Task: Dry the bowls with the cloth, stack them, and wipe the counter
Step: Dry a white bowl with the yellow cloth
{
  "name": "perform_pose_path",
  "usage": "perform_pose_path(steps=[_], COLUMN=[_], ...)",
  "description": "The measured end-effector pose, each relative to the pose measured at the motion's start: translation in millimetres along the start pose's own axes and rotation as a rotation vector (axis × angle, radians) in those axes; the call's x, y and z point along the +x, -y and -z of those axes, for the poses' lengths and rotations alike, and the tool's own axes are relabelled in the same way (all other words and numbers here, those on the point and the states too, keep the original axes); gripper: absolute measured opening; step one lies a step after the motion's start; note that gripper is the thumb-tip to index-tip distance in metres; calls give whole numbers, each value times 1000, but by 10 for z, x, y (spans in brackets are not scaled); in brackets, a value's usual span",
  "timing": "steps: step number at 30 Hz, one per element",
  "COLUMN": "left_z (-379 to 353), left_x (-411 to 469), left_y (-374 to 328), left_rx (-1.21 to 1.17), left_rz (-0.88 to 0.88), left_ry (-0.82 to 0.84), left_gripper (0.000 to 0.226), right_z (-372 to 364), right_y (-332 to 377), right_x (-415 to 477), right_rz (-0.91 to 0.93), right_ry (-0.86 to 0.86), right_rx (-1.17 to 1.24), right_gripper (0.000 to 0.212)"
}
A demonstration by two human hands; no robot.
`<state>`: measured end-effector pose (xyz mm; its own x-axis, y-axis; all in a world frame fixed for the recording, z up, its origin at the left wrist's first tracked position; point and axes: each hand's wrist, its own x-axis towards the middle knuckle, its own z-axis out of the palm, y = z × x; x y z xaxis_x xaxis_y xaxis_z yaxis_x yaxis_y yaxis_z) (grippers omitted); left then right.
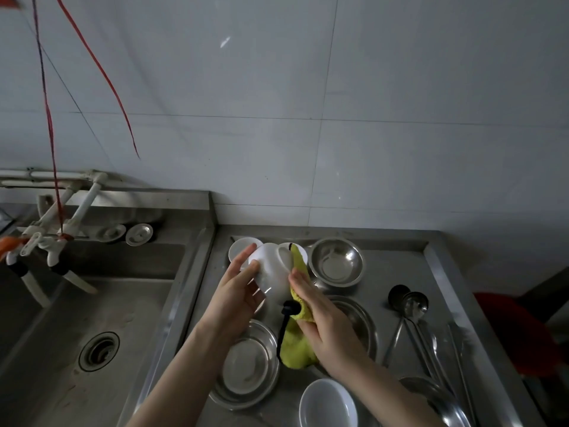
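The person stands at a steel counter (400, 272) beside a sink (92, 318), both arms stretched forward. The left hand (237, 300) holds a white bowl (272, 271) up above the counter, tipped on its side with its base toward the wall. The fingers (243, 257) are spread and curl against the bowl's left side. The right hand (320, 315) presses a yellow-green cloth (297, 343) flat against the bowl's right side; its fingers lie straight and close together over the cloth, with the thumb pinching the fabric from below. The rest of the cloth hangs down under the hand, and a black loop (288, 312) dangles from it.

Below the hands sits a steel plate (246, 365), and a second steel dish (360, 325) shows partly under the right wrist. A white bowl stands upright at the near edge (328, 405). Behind the held bowl two more white bowls (240, 246) rest near the wall, largely hidden. To their right stands a steel bowl (335, 261), open side up. Ladles (409, 303) and other long utensils lie in a row toward the right of the counter. Over the sink, white taps (46, 241) jut out from the wall pipe, with a red string (49, 124) hanging down to them.
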<state>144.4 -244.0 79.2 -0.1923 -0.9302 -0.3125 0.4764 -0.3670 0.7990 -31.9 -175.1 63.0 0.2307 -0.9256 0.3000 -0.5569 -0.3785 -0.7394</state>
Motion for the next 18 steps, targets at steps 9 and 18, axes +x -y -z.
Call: perform_pose_path(steps=[9,18], left_z=[-66,-70], left_x=[-122,-177], left_y=[88,30], left_rx=[83,26], left_rz=[18,-4], left_ry=[103,131], left_gripper=[38,48], right_z=[12,247], right_y=[164,-89], right_x=[380,554], right_rz=[-88,-362], right_ry=[-61,-10], right_rx=[142,322], right_gripper=[51,33])
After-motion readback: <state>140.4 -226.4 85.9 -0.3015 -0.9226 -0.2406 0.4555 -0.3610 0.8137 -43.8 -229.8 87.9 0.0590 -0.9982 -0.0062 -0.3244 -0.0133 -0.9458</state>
